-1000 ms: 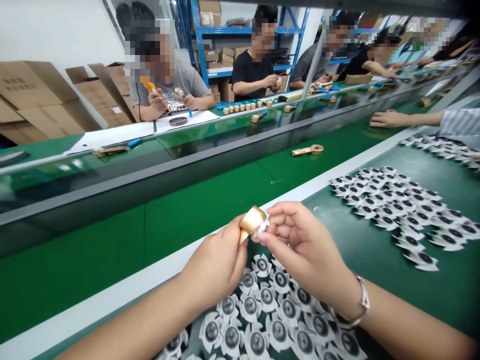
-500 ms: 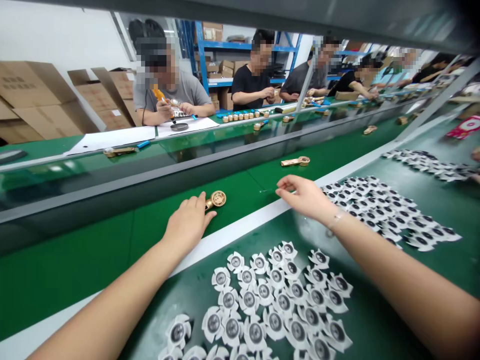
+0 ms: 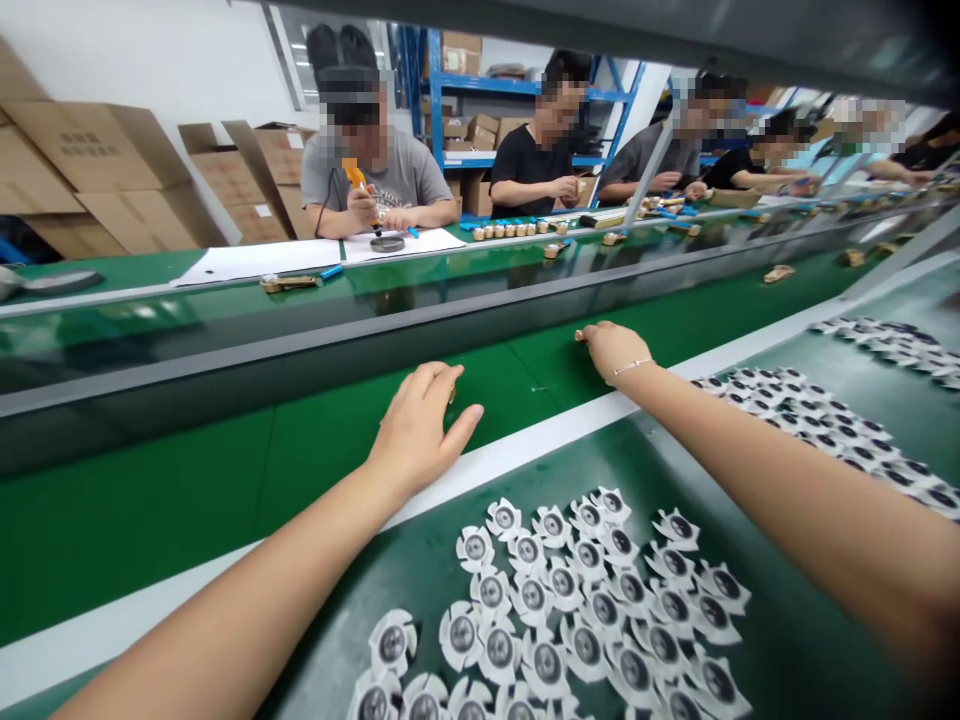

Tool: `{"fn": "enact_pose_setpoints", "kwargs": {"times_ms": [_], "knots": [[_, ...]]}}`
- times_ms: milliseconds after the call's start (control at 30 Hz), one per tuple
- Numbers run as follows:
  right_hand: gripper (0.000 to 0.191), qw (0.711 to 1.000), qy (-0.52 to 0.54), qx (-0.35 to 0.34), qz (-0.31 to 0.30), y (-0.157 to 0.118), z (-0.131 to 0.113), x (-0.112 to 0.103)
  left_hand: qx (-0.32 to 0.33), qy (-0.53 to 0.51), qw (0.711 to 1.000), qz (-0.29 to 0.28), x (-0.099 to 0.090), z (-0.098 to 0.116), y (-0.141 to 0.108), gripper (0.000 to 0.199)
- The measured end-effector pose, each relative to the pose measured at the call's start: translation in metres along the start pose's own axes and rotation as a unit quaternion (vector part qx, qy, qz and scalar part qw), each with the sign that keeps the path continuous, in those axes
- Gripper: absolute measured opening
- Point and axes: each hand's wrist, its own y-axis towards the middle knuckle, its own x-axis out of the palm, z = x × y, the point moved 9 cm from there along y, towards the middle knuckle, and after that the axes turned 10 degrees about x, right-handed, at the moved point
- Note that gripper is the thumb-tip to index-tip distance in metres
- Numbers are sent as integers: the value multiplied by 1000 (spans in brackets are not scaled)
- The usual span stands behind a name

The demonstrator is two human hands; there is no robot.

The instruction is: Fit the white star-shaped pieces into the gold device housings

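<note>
My left hand (image 3: 420, 425) is over the green belt, fingers curved and thumb held apart, around a gold fan-shaped casing (image 3: 451, 393). Only a sliver of that casing shows between thumb and fingers; the hand hides the rest. Farther right, my right hand (image 3: 613, 352) reaches across the belt with its fingertips closed on another gold casing (image 3: 579, 336), mostly hidden by the fingers. White fan impellers (image 3: 547, 660) with dark hubs lie in rows on the green worktop in front of me.
More impellers (image 3: 817, 415) lie at the right. A pale rail (image 3: 517, 437) separates worktop and green belt (image 3: 187, 490). Another gold casing (image 3: 778, 273) lies farther along it. Co-workers sit across the line, one holding an orange-and-black tool (image 3: 360, 185). A grey beam (image 3: 562, 30) hangs overhead.
My right hand has reached forward over the belt and closed on the farther gold casing. My left hand now covers nearly all of the nearer one. The view has shifted.
</note>
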Motion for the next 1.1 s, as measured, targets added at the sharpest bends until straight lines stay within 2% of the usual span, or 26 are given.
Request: {"fn": "enact_pose_setpoints", "kwargs": {"times_ms": [33,67,100,167,200,233,267,300,367,400,500,567,667,767,833,933,1033,1100], "knots": [[15,1000,0,-24,-1,-11,-16,-5,-58,-95,994,12,0,-6,0,44],[18,999,0,-45,-3,-24,-33,-11,-137,-210,968,18,5,-15,-1,42],[23,997,5,-73,-6,-41,-54,-18,-224,-333,916,12,15,-20,-6,43],[29,990,26,-137,-8,-80,-98,-36,-360,-547,755,-45,43,-9,-18,54],[28,983,46,-179,-9,-102,-120,-46,-390,-619,677,-84,54,5,-22,59],[27,967,93,-239,-11,-125,-144,-58,-397,-667,619,-120,60,21,-25,62],[27,951,126,-281,-18,-145,-162,-69,-394,-695,584,-143,63,33,-27,61],[27,937,149,-315,-37,-161,-175,-76,-392,-707,569,-147,64,40,-29,54],[25,921,189,-332,-78,-178,-184,-86,-403,-703,574,-116,67,42,-34,33],[25,923,203,-314,-92,-178,-179,-89,-413,-691,585,-97,69,40,-37,25],[24,950,208,-188,-135,-156,-131,-84,-412,-654,631,-60,71,30,-40,15],[23,955,166,-95,-225,-143,-89,-64,-376,-642,666,-43,68,24,-35,16],[24,910,131,-22,-393,-146,-45,-31,-323,-615,719,-25,65,17,-27,17],[23,865,150,-10,-479,-156,-33,-14,-294,-588,752,-46,68,17,-26,21],[20,858,152,-2,-491,-159,-32,-8,-281,-577,764,-65,71,19,-27,23],[14,870,134,7,-475,-159,-31,-4,-267,-567,775,-85,74,22,-28,23],[11,891,143,16,-430,-153,-31,-11,-264,-558,782,-90,74,22,-29,22],[9,897,202,58,-388,-148,-34,-19,-266,-542,791,-95,75,21,-30,20]]}}
